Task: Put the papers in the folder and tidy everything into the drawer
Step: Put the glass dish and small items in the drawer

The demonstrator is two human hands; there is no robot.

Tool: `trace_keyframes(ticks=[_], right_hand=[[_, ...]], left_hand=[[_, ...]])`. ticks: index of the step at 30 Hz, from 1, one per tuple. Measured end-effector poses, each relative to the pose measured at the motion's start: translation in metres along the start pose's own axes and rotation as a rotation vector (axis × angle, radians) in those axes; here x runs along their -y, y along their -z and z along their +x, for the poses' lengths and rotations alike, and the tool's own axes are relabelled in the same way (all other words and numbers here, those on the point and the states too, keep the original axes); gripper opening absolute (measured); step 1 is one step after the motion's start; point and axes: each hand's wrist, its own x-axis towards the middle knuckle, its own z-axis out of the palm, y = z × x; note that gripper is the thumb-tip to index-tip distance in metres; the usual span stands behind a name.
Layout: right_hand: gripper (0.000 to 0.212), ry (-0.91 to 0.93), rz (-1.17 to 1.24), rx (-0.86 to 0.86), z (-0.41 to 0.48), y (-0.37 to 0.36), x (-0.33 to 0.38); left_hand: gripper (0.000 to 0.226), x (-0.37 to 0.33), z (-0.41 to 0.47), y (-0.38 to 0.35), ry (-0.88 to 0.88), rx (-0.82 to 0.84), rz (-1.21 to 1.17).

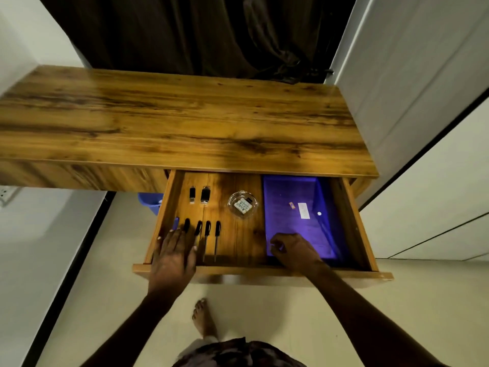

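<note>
R hand (293, 251) curled on folder (293, 207)

Single head view, looking steeply down and forward, close above open drawer (238, 245), desk (185, 120) beyond

No legible text, even on the folder (296, 207) labels.

A home room: wooden desk (185, 115), dark curtain (185, 30), tiled floor (264, 308), a bare foot (203, 317).
</note>
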Motion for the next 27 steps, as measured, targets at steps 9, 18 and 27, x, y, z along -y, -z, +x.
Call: trace_keyframes(ticks=[9,18,27], right_hand=[[0.038,0.129,0.026,-0.191,-0.050,-0.011,-0.028],[0.032,0.196,-0.144,-0.415,-0.094,-0.012,-0.049],[0.037,0.136,0.009,-0.588,-0.121,-0.023,-0.082]], left_hand=[[0.041,-0.024,-0.076,-0.003,-0.061,-0.191,-0.199],[0.060,-0.023,-0.075,0.010,0.679,-0.519,-0.675],[0.059,-0.017,-0.065,0.006,1.085,-0.451,-1.286]])
